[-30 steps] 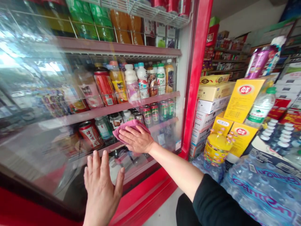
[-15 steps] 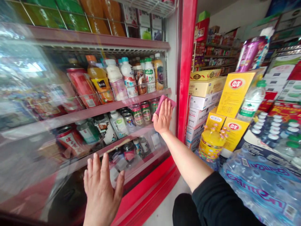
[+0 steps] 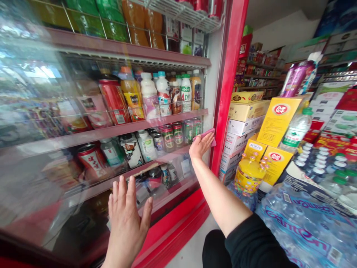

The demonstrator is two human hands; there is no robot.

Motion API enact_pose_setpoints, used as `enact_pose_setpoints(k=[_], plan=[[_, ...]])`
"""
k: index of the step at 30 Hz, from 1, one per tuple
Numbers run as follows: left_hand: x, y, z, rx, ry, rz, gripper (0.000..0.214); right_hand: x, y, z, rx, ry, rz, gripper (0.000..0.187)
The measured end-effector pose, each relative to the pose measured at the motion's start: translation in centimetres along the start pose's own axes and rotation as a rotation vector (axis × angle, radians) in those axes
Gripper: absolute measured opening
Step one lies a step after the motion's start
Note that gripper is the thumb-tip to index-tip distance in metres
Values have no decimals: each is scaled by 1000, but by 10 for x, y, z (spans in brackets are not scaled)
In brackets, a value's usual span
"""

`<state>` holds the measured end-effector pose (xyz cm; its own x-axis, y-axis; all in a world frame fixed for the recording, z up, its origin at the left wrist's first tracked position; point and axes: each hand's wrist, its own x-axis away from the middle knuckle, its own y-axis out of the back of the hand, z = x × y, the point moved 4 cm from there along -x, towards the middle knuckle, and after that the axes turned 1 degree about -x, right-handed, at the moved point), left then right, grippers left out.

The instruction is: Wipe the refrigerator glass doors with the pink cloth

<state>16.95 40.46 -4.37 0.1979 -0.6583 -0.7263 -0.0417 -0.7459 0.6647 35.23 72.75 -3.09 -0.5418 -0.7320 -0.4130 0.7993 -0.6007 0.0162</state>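
A pink cloth (image 3: 214, 142) lies against the glass door (image 3: 28, 208) of a drinks cooler, close to the red frame (image 3: 227, 85) on its right. My right hand (image 3: 200, 147) presses it there, palm down, with the fingers stretched towards the upper right and covering much of it. Lower and to the left, my left hand (image 3: 126, 216) is raised before the glass, empty, its fingers spread and the thumb apart. Whether that palm touches the glass I cannot tell. Behind the pane, shelves hold drink cans (image 3: 168, 137) and bottles (image 3: 163, 95).
Right of the cooler are stacked cartons (image 3: 242, 126) and yellow boxes (image 3: 279, 121). A yellow tub (image 3: 249, 173) stands below these. Shrink-wrapped water bottles (image 3: 301, 227) fill the lower right, near my right arm. Reflections blur the left part of the glass.
My right hand has slid the cloth right and slightly down, nearer the red frame, and its fingers now slant rightward. My left hand stays spread. The view has shifted a little.
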Motion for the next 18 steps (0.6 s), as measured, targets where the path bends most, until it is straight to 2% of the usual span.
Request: enact_pose_setpoints(k=[9,14,18], plan=[[9,27,10,12,24,-21,86,76,-6,33,-101,-68,67,79],[28,54,16,18,73,-27,87,119,1,53,-208,-129,150,74],[50,71,18,69,126,-26,88,155,12,62,-340,-178,271,70]])
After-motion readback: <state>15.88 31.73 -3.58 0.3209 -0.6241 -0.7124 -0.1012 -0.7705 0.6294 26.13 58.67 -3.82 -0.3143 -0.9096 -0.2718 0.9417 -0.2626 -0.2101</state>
